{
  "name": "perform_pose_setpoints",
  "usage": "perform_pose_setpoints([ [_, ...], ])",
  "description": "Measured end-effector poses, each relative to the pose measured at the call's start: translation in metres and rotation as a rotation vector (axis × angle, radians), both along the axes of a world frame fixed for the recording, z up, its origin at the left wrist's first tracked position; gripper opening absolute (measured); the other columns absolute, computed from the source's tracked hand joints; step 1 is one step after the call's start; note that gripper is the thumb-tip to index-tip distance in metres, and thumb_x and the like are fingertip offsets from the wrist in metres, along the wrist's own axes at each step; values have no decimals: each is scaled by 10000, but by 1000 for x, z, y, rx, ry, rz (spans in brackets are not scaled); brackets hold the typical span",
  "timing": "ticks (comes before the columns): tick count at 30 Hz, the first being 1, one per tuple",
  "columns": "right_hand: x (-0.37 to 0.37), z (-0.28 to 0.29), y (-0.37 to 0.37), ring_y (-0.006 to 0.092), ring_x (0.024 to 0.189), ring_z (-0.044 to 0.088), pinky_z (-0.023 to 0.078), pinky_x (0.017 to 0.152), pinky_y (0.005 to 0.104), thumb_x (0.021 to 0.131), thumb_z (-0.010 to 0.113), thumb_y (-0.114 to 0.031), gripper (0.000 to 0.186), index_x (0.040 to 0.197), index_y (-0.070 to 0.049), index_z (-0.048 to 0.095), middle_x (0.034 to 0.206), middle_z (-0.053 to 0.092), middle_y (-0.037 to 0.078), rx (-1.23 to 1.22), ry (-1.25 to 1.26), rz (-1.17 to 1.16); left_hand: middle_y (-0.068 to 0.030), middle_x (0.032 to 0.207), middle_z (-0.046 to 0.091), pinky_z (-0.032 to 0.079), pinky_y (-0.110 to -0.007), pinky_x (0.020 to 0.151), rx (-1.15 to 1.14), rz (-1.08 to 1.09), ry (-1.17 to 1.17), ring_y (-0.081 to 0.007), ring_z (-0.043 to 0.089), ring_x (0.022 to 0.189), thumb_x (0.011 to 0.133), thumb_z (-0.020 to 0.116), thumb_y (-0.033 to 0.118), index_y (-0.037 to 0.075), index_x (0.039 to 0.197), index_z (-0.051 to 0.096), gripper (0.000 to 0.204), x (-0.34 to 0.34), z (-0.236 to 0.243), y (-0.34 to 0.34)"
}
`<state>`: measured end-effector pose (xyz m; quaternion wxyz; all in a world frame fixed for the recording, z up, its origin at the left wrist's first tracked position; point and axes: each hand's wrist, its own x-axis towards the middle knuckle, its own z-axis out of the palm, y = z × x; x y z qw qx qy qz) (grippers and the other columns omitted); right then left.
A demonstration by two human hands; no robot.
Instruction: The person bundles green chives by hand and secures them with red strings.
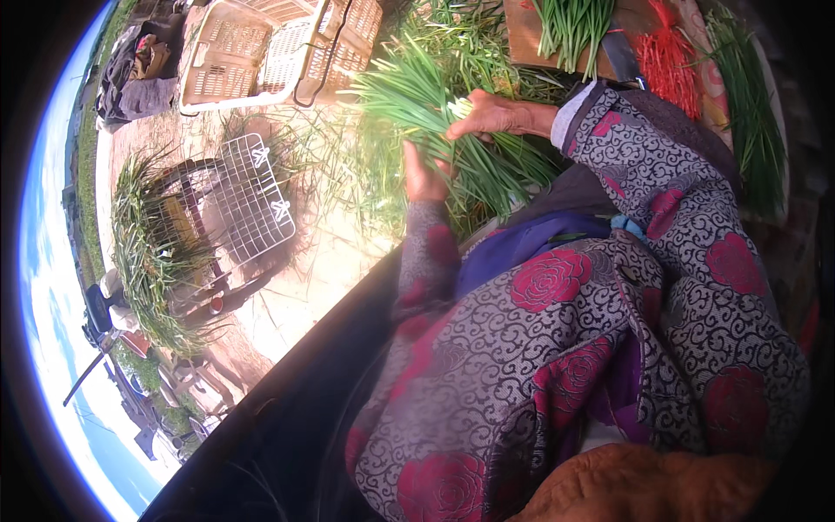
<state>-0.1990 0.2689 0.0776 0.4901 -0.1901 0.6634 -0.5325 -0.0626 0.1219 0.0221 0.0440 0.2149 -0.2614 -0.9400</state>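
A loose bunch of long green chives [409,91] lies across both my hands, its leaves fanning out to the upper left and lower right. My right hand [494,115] is closed on the bunch from the right, next to some pale stem ends. From below, my left hand [424,178] presses against the bunch with its thumb upright; its other fingers are partly hidden by the leaves. More loose chives [470,43] are heaped just beyond my hands.
A cream plastic basket [248,61] stands at the upper left. Below it a wire rack [254,200] adjoins piled greens [139,244]. At the upper right are a board [526,39] with trimmed chives [570,30], a dark blade [621,57], red strings [668,70] and longer chives [750,122].
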Motion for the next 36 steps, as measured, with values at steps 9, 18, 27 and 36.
perform_pose_setpoints([
  [9, 21, 1, -15, 152, 507, 587, 485, 475, 295, 766, 775, -278, 351, 855, 32, 639, 621, 613, 59, 19, 409, 214, -146, 905, 707, 545, -393, 859, -68, -29, -135, -258, 675, 864, 816, 698, 53, -60, 907, 683, 146, -32, 14, -15],
  [18, -72, 48, 30, 77, 517, 508, 397, 465, 250, 835, 738, -381, 387, 977, -25, 685, 755, 642, 24, -70, 409, -192, -169, 792, 688, 577, -350, 613, -391, -106, -132, -245, 680, 666, 789, 703, 11, -76, 963, 644, 203, -14, 23, -36],
  [27, -60, 49, -13, 108, 555, 583, 460, 494, 276, 795, 705, -218, 252, 944, -17, 673, 787, 669, 46, -166, 399, -200, -71, 873, 660, 551, -309, 631, -555, 16, -170, -187, 637, 710, 828, 723, 63, -15, 1080, 618, 284, 4, 29, -12],
  [36, -65, 28, -16, 123, 528, 563, 453, 517, 292, 821, 748, -265, 283, 874, -5, 648, 678, 623, 30, -186, 405, -180, -52, 803, 644, 491, -276, 562, -492, -119, -211, -151, 596, 619, 873, 686, 121, -20, 1005, 655, 196, 15, 25, -17],
])
